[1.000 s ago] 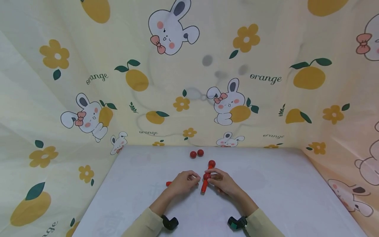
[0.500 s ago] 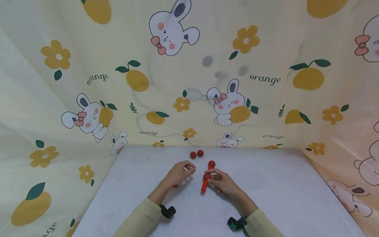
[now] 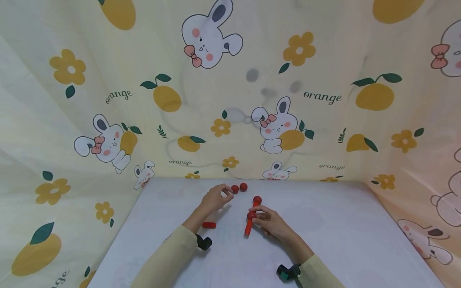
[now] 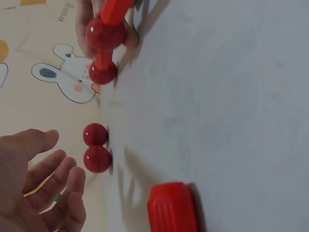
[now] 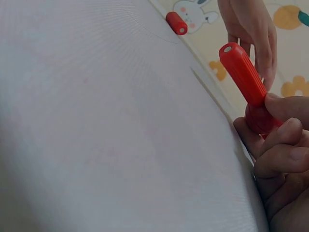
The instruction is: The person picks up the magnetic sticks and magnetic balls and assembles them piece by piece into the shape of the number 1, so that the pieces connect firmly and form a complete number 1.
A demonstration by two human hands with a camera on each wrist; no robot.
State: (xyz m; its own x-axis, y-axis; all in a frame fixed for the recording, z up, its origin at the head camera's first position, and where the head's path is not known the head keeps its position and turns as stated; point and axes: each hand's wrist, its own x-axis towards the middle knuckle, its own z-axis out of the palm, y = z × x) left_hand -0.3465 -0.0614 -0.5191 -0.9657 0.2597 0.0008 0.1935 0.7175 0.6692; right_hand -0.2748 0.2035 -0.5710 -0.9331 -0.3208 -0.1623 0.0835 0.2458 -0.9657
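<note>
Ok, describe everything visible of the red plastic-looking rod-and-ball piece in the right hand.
The glossy red piece joins, in line, a ribbed rod, darker middle ball, second rod and end ball. It slants over the white table, end ball farthest away; the right hand holds its middle ball. A pale disc marks the ribbed rod's tip.

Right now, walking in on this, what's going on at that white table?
A person is handling red rods and balls with bare hands. The right hand holds a chain of two balls and two rods by its inner ball. The left hand, holding nothing, hovers near two loose red balls. A separate red rod lies on the table, near the left wrist.
</note>
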